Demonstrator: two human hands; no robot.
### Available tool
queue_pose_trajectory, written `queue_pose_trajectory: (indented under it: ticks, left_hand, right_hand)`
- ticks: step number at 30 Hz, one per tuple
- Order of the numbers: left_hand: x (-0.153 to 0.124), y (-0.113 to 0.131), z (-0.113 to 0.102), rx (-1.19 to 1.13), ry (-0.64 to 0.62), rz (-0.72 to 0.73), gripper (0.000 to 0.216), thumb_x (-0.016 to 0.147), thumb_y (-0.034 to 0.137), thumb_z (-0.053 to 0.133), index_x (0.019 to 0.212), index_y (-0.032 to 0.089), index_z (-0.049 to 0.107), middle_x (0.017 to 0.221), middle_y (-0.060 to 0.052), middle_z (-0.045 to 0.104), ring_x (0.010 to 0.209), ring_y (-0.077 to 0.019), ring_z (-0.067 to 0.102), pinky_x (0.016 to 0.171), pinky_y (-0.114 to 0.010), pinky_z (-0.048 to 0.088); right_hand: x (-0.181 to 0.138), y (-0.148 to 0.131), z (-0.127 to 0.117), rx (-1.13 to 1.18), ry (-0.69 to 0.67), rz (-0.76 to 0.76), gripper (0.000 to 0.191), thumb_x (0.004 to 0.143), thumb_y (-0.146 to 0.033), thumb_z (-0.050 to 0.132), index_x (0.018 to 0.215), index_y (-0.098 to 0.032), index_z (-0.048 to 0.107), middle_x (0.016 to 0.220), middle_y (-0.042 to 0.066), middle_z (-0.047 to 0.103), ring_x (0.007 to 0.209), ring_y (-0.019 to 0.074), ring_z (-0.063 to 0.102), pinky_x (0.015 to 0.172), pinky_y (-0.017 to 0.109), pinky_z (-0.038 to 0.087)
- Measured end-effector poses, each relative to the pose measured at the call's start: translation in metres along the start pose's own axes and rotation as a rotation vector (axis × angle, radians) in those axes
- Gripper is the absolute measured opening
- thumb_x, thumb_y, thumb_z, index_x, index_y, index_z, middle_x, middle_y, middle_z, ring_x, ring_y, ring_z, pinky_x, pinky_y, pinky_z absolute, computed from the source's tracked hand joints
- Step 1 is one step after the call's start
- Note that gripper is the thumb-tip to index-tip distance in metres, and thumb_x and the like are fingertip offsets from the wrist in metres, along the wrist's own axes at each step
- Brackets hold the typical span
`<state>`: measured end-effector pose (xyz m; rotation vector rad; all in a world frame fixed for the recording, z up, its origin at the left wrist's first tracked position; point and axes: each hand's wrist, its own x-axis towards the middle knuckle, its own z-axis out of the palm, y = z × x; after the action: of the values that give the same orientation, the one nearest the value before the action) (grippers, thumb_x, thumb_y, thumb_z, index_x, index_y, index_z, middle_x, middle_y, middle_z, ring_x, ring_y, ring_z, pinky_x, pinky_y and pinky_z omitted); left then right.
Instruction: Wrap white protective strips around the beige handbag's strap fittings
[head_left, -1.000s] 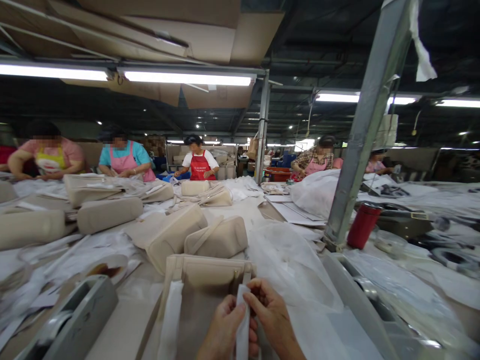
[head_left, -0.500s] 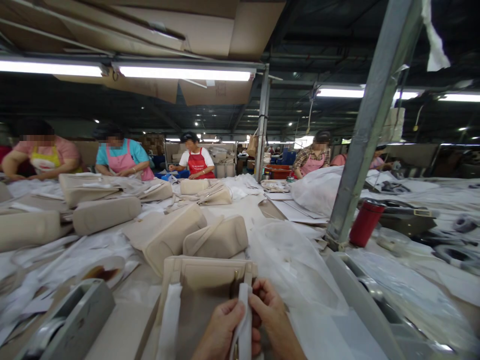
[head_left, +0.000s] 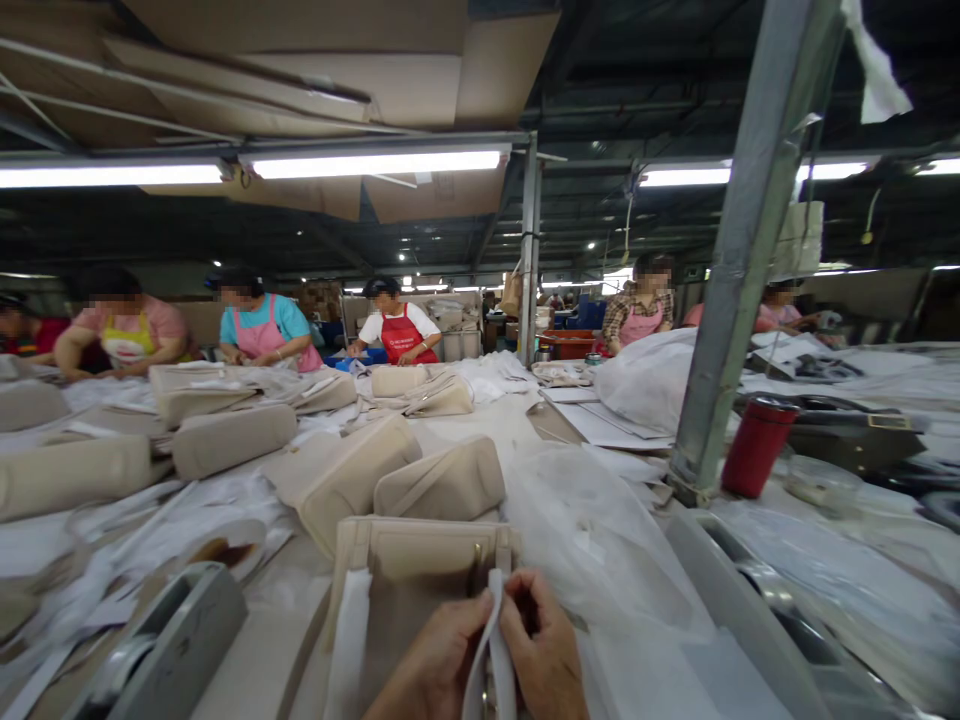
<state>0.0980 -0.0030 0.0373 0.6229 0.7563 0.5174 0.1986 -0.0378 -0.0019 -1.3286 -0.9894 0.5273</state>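
Both my hands meet at the bottom middle of the view. My left hand (head_left: 439, 660) and my right hand (head_left: 544, 655) pinch a narrow white strip (head_left: 491, 640) that runs up between them, fingers closed on it. The strip lies over a strap of a beige handbag (head_left: 409, 565) lying flat right in front of me. A second strap on the bag's left side carries a white wrap (head_left: 346, 640). A small gold fitting shows on the bag beside my right thumb.
Several more beige handbags (head_left: 442, 480) lie across the long table among white paper and clear plastic. A grey tape dispenser (head_left: 169, 645) sits at the lower left. A slanted metal post (head_left: 739, 250) and a red cup (head_left: 756, 447) stand right. Other people in aprons work at the far side.
The view has tilted slightly, shifting the scene down and right. My hands have sunk lower in the frame and still pinch the white strip, which now folds between my thumbs.
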Motion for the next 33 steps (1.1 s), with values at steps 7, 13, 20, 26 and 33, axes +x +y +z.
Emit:
queue_pose_trajectory:
  ticks: [7, 13, 20, 26, 33]
  left_hand:
    - [0.003, 0.009, 0.0, 0.056, -0.067, 0.044, 0.024, 0.078, 0.026, 0.064, 0.085, 0.004, 0.07, 0.063, -0.012, 0.07, 0.058, -0.0207, 0.064, 0.061, -0.028, 0.047]
    - [0.009, 0.005, 0.003, 0.132, -0.047, 0.157, 0.026, 0.07, 0.031, 0.071, 0.077, 0.007, 0.068, 0.062, -0.009, 0.068, 0.058, -0.0177, 0.062, 0.062, -0.026, 0.047]
    - [0.017, -0.009, 0.001, 0.301, 0.105, 0.242, 0.046, 0.067, 0.059, 0.069, 0.075, 0.016, 0.054, 0.052, 0.001, 0.058, 0.039, -0.0111, 0.05, 0.042, -0.025, 0.044]
    - [0.016, -0.011, 0.006, 0.351, 0.165, 0.29, 0.057, 0.061, 0.07, 0.069, 0.071, 0.017, 0.051, 0.048, 0.003, 0.055, 0.036, -0.0083, 0.046, 0.038, -0.022, 0.043]
    - [0.013, -0.012, -0.003, 0.12, 0.043, 0.151, 0.049, 0.061, 0.051, 0.081, 0.08, 0.011, 0.063, 0.048, -0.002, 0.06, 0.038, -0.0109, 0.053, 0.038, -0.02, 0.045]
  right_hand:
    - [-0.002, -0.003, 0.001, -0.118, 0.136, -0.032, 0.041, 0.075, -0.038, 0.057, 0.111, -0.018, 0.055, 0.072, -0.001, 0.061, 0.063, 0.0189, 0.057, 0.061, 0.03, 0.048]
    - [-0.001, 0.0, -0.004, -0.12, 0.104, -0.076, 0.043, 0.078, -0.032, 0.058, 0.119, -0.02, 0.054, 0.081, 0.002, 0.064, 0.069, 0.0199, 0.059, 0.065, 0.031, 0.048]
    - [0.001, -0.017, -0.011, 0.175, -0.013, 0.134, 0.05, 0.082, -0.048, 0.056, 0.125, -0.023, 0.049, 0.068, -0.002, 0.057, 0.055, 0.0173, 0.053, 0.047, 0.027, 0.044]
    - [0.01, -0.015, -0.003, 0.264, -0.024, 0.143, 0.062, 0.072, -0.049, 0.068, 0.12, -0.02, 0.043, 0.061, -0.008, 0.05, 0.044, 0.0103, 0.041, 0.04, 0.021, 0.034]
    - [0.013, -0.015, 0.002, 0.266, 0.087, 0.046, 0.042, 0.074, -0.04, 0.065, 0.11, -0.02, 0.053, 0.06, -0.007, 0.048, 0.053, 0.0124, 0.046, 0.052, 0.023, 0.039]
